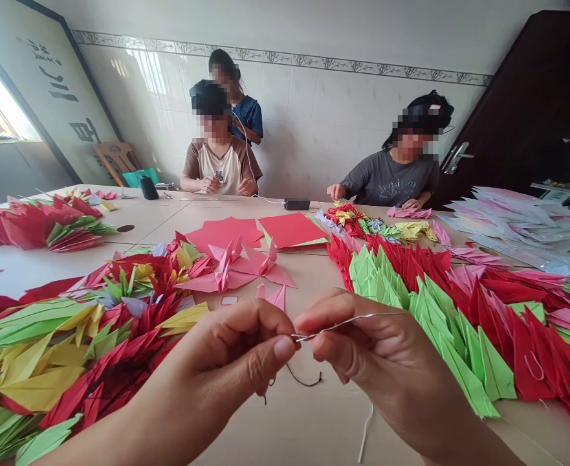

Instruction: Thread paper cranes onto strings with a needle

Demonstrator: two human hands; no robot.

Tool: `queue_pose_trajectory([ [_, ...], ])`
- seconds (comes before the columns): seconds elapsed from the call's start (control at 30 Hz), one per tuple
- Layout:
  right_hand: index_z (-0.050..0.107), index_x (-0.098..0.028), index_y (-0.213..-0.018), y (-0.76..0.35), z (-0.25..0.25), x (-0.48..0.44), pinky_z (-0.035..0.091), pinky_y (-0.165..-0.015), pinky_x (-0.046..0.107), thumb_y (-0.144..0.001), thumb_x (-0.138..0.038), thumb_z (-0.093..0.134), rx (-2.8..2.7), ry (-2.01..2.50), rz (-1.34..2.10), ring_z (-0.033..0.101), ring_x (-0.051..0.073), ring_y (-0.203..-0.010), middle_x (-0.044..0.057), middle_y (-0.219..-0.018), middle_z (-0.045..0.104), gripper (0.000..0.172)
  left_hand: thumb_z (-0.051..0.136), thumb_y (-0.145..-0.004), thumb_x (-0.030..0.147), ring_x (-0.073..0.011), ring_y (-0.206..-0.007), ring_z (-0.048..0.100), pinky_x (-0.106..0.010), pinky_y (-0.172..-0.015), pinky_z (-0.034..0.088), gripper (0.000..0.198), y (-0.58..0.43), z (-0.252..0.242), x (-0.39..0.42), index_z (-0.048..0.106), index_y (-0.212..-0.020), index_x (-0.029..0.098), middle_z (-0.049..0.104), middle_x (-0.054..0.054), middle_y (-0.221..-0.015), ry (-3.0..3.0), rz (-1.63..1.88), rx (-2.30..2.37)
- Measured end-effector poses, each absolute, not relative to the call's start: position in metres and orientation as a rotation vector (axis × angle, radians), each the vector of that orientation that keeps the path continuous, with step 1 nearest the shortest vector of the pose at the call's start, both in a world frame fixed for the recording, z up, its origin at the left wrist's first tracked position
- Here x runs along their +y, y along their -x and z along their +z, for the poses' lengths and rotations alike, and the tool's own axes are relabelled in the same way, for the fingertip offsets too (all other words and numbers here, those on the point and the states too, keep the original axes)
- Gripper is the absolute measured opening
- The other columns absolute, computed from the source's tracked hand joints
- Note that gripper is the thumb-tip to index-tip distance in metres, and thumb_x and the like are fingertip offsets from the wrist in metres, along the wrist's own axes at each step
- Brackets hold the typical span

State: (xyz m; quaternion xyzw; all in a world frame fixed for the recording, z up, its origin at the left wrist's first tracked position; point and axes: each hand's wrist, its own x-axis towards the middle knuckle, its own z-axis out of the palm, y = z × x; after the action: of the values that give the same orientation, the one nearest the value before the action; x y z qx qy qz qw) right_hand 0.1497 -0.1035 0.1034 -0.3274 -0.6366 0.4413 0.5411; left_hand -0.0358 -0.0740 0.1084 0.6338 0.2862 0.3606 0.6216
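Evidently, you are pinching thin white thread (382,314) at near centre, left hand (239,356) and right hand (384,353) close together, probably steadying it.

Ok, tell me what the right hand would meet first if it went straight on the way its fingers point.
Most likely the left hand, which pinches thread and faces the right hand across a narrow gap; depth is hard to judge from this one view.
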Motion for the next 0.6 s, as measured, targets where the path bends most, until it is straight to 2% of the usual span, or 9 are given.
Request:
queue_pose_trajectory([
  [0.13,0.076,-0.025,-0.09,-0.1431,0.1018,-0.102,0.041,-0.05,0.019,-0.092,-0.022,0.069,-1.476,0.705,1.027,0.047,0.008,-0.055,-0.001,-0.076,0.062,0.008,0.068,-0.085,0.037,-0.0079,-0.057,0.042,-0.014,-0.051,0.041,0.018,0.0351,0.1071,-0.0738,0.065,-0.08,0.02,0.052,0.004,-0.064,-1.433,0.798,0.675],
  [0.27,0.076,-0.027,-0.091,-0.1408,0.1011,-0.1018,0.043,-0.048,0.019,-0.093,-0.025,0.067,-1.448,0.668,1.029,0.054,0.01,-0.063,0.002,-0.088,0.064,0.009,0.066,-0.087,0.037,-0.0084,-0.058,0.043,-0.015,-0.052,0.042,0.017,0.0342,0.1052,-0.0728,0.066,-0.081,0.02,0.055,0.002,-0.069,-1.412,0.775,0.639],
  [0.43,0.077,-0.026,-0.089,-0.141,0.1006,-0.1035,0.051,-0.072,0.021,-0.092,-0.022,0.069,-1.514,0.709,0.947,0.059,0.017,-0.095,0.003,-0.09,0.065,0.009,0.068,-0.085,0.035,-0.0071,-0.056,0.038,-0.015,-0.05,0.035,0.019,0.035,0.1039,-0.0732,0.065,-0.076,0.019,0.053,0.004,-0.065,-1.408,0.776,0.629],
  [0.6,0.072,-0.024,-0.093,-0.1399,0.0994,-0.1066,0.048,-0.051,0.015,-0.096,-0.024,0.063,-1.371,0.605,1.113,0.062,0.008,-0.064,0.003,-0.096,0.067,0.01,0.067,-0.086,0.038,-0.0084,-0.057,0.041,-0.018,-0.052,0.037,0.023,0.0353,0.1052,-0.0732,0.062,-0.075,0.019,0.057,0.002,-0.067,-1.441,0.775,0.67],
])
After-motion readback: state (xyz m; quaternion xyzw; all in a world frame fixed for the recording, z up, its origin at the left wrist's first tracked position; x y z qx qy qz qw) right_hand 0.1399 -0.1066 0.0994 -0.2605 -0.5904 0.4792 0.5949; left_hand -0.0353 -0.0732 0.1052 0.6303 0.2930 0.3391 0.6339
